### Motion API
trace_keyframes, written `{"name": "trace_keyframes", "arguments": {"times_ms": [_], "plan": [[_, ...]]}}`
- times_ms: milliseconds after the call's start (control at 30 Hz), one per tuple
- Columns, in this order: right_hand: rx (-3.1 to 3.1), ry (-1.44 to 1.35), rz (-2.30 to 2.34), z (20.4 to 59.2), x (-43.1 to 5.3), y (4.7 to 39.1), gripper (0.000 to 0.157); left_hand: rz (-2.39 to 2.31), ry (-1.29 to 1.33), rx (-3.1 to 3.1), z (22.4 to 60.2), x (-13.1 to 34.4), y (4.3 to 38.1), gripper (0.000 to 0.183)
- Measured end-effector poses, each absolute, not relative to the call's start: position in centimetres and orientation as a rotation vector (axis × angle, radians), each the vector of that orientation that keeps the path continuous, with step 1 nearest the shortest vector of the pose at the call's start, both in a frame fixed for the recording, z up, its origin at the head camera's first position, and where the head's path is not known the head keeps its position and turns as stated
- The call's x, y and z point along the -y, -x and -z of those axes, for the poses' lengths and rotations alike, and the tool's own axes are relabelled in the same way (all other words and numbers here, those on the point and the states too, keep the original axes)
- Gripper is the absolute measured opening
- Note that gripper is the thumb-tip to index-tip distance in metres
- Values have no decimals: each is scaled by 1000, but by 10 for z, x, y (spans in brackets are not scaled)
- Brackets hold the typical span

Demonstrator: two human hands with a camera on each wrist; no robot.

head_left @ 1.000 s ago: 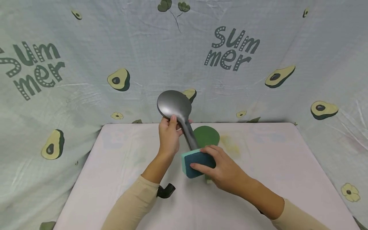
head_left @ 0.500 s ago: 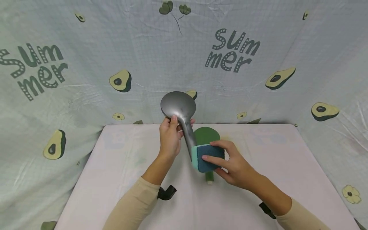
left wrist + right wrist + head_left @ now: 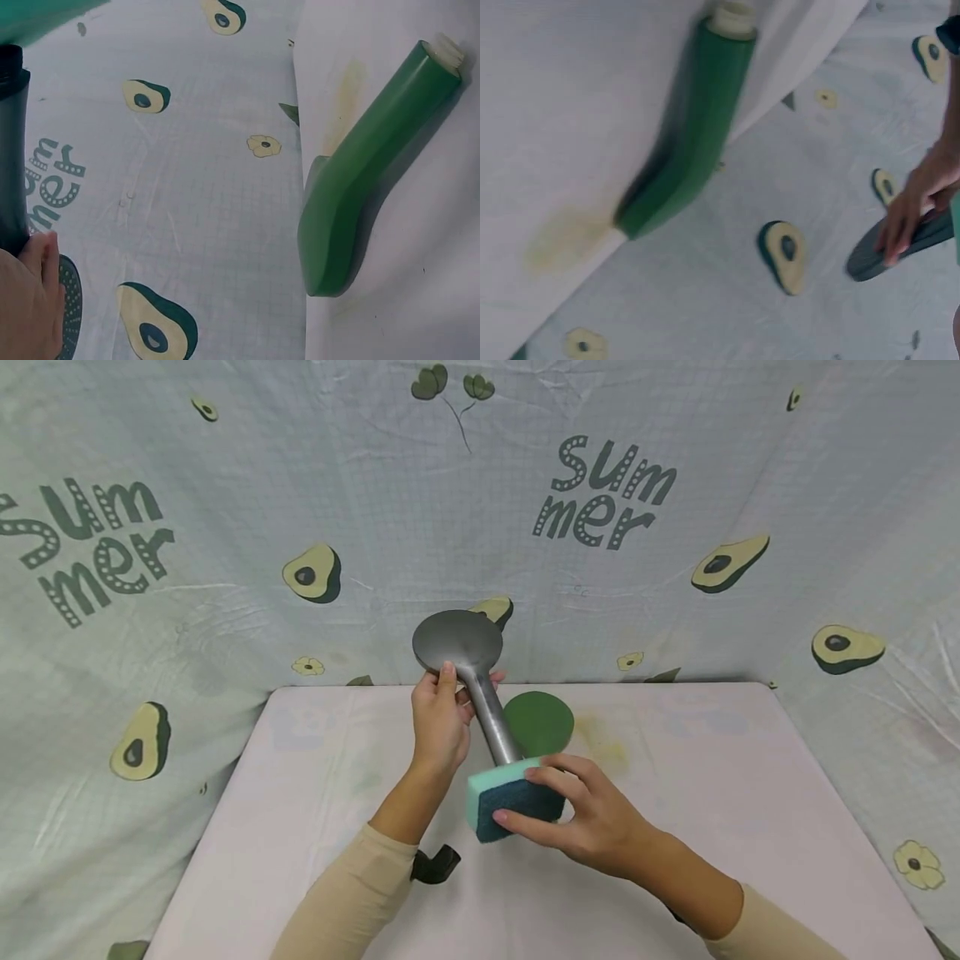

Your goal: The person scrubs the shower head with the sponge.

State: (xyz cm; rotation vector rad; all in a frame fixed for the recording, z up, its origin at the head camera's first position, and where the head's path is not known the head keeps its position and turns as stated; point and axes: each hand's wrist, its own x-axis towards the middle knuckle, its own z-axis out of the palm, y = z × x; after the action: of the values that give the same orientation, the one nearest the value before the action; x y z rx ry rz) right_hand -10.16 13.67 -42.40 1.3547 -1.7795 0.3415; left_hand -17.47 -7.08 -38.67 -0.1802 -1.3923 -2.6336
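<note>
My left hand (image 3: pixel 438 727) grips a grey shower head (image 3: pixel 457 639) around its neck, head up and handle slanting down to the right. Part of its nozzle face (image 3: pixel 70 307) shows in the left wrist view. My right hand (image 3: pixel 603 818) pinches a teal sponge (image 3: pixel 517 810) with a dark scouring side facing me. The sponge is at the lower end of the grey handle and hides it. Behind the sponge, a green shower head (image 3: pixel 538 722) lies on the table, its pale threaded end (image 3: pixel 446 51) visible in the left wrist view.
The white table (image 3: pixel 337 760) backs onto a hanging cloth (image 3: pixel 420 518) printed with avocados. A black strap-like piece (image 3: pixel 437 865) shows beside my left sleeve. A yellowish stain (image 3: pixel 603 743) marks the tabletop right of the green shower head.
The sponge moved up and right along the handle, then back down and left to its lower end. The grey shower head has tipped and sunk slightly; my left hand keeps its grip.
</note>
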Motion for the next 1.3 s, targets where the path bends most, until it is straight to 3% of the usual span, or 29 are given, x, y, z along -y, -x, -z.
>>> {"name": "trace_keyframes", "arguments": {"times_ms": [200, 433, 633, 933, 1300], "plan": [[1733, -1319, -425, 440, -152, 112, 27, 2648, 155, 1383, 388, 70, 176, 40], [1494, -1304, -321, 425, -132, 110, 36, 2786, 56, 1311, 390, 66, 175, 46], [1649, -1439, -439, 426, -132, 103, 29, 2896, -10, 1287, 394, 67, 172, 48], [2078, -1350, -708, 440, -153, 107, 48, 2917, 166, 1331, 392, 72, 167, 46], [2229, -1112, -606, 424, -147, 128, 52, 2890, 266, 1480, 392, 70, 159, 40]]}}
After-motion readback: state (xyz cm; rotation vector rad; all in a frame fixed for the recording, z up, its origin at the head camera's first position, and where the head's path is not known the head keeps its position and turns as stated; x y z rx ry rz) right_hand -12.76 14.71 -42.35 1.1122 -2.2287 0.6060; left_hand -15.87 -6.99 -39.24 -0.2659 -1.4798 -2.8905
